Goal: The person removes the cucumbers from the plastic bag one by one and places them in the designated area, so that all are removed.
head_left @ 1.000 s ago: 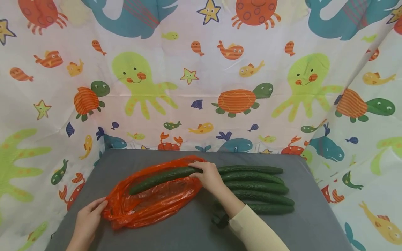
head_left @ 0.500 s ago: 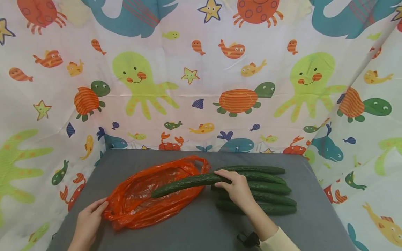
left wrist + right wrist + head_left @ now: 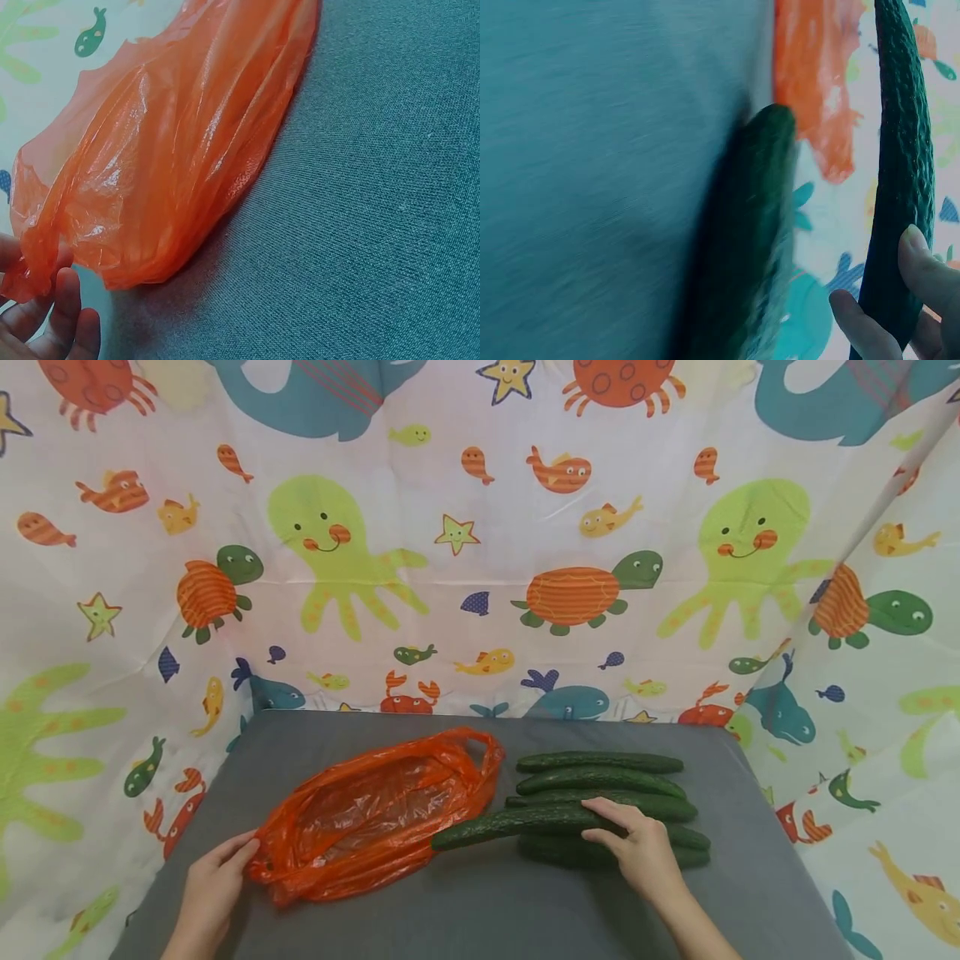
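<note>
My right hand [image 3: 637,847] grips a long dark green cucumber [image 3: 517,823] near its right end, raised over a row of several cucumbers [image 3: 600,762] lying side by side. The held cucumber's left tip overlaps the right edge of the orange plastic bag [image 3: 375,810] in the head view. In the right wrist view, the thumb and fingers wrap the held cucumber [image 3: 901,150], while another cucumber [image 3: 750,240] lies on the table below. My left hand [image 3: 213,885] pinches the bag's gathered left end; the left wrist view shows the bag's twisted handle [image 3: 37,255] between its fingers. The bag's mouth gapes upward.
A grey cloth-covered table [image 3: 450,910] carries everything. White curtains printed with sea animals [image 3: 465,610] hang behind it and along both sides. The bag's other handle loop [image 3: 487,747] lies close to the left ends of the cucumbers.
My right hand has drawn the cucumber out of the bag, moving it right and toward me, over the row of cucumbers. The left hand stays on the bag's end.
</note>
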`<state>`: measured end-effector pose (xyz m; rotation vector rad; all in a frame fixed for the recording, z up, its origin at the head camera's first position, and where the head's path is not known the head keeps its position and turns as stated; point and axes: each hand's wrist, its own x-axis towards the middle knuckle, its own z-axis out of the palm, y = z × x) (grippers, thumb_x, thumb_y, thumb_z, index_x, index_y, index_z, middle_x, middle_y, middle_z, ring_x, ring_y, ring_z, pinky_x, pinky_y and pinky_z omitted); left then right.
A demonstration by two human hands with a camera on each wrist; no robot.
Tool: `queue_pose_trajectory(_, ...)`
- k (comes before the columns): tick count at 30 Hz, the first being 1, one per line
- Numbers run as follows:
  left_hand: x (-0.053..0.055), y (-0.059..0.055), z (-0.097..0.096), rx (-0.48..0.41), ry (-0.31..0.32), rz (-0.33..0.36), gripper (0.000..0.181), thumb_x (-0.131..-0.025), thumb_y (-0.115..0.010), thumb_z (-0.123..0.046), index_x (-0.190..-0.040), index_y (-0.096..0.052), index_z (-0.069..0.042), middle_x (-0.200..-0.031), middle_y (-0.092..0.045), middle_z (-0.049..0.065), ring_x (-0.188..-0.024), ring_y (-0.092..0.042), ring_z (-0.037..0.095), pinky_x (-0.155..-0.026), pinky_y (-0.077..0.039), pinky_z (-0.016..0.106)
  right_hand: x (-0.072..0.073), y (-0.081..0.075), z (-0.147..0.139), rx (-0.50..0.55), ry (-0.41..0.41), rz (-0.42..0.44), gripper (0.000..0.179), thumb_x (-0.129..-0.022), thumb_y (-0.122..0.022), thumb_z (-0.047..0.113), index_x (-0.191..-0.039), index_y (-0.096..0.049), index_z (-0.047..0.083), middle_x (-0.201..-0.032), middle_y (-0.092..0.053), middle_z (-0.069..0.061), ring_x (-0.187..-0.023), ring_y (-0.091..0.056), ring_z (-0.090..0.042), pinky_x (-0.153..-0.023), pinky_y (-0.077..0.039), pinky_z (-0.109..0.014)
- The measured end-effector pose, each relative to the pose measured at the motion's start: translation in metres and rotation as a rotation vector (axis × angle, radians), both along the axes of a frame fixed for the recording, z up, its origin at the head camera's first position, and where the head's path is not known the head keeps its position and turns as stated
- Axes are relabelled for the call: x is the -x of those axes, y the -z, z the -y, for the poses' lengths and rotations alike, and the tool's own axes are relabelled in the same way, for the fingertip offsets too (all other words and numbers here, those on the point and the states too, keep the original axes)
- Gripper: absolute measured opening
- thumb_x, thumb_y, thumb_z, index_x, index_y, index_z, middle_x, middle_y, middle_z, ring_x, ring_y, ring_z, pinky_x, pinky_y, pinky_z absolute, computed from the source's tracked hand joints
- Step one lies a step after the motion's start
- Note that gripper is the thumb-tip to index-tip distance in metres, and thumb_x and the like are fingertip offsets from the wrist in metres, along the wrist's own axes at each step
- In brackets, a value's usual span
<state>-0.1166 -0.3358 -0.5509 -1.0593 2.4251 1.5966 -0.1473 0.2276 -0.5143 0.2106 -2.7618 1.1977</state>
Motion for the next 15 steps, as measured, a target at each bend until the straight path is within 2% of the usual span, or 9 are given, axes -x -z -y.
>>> queue_pose_trajectory(2, 0.000, 0.000, 0.000, 0.004, -0.001, -0.001, 0.056, -0.107, -0.047, -0.040, -0.145, -0.051, 0.001, -0.149, -0.047, 0.026, -0.133, -0.046, 0.037, -0.094, -0.054, 0.045, -0.007, 0.004, -0.012, -0.025, 0.024, 0.023, 0.045, -0.081, -0.083, 0.022, -0.124, -0.074, 0.026, -0.128, -0.071, 0.001, -0.120, -0.064, -0.026, -0.091, -0.057, -0.045)
queue_pose_trajectory(6, 0.000, 0.001, 0.001, 0.007, -0.005, -0.005, 0.057, -0.107, -0.046, -0.041, -0.145, -0.051, 0.001, -0.149, -0.046, 0.027, -0.134, -0.045, 0.039, -0.102, -0.048, 0.054, -0.021, 0.011, -0.036, -0.062, 0.070, 0.087, 0.045, -0.081, -0.083, 0.025, -0.125, -0.073, 0.029, -0.129, -0.070, 0.002, -0.121, -0.063, -0.025, -0.090, -0.058, -0.042)
queue_pose_trajectory(10, -0.001, 0.001, 0.001, 0.015, -0.011, -0.003, 0.056, -0.107, -0.045, -0.041, -0.145, -0.051, 0.001, -0.150, -0.046, 0.026, -0.136, -0.044, 0.039, -0.106, -0.044, 0.057, -0.034, 0.019, -0.059, -0.095, 0.097, 0.152, 0.046, -0.082, -0.082, 0.029, -0.126, -0.071, 0.032, -0.131, -0.069, 0.001, -0.121, -0.062, -0.027, -0.090, -0.058, -0.041)
queue_pose_trajectory(15, -0.001, 0.000, 0.000, 0.008, -0.010, -0.002, 0.057, -0.107, -0.044, -0.040, -0.146, -0.049, 0.001, -0.151, -0.044, 0.027, -0.138, -0.043, 0.040, -0.108, -0.043, 0.057, -0.050, 0.029, -0.082, -0.124, 0.115, 0.217, 0.044, -0.082, -0.083, 0.030, -0.125, -0.072, 0.032, -0.132, -0.068, -0.007, -0.120, -0.063, -0.033, -0.089, -0.057, -0.046)
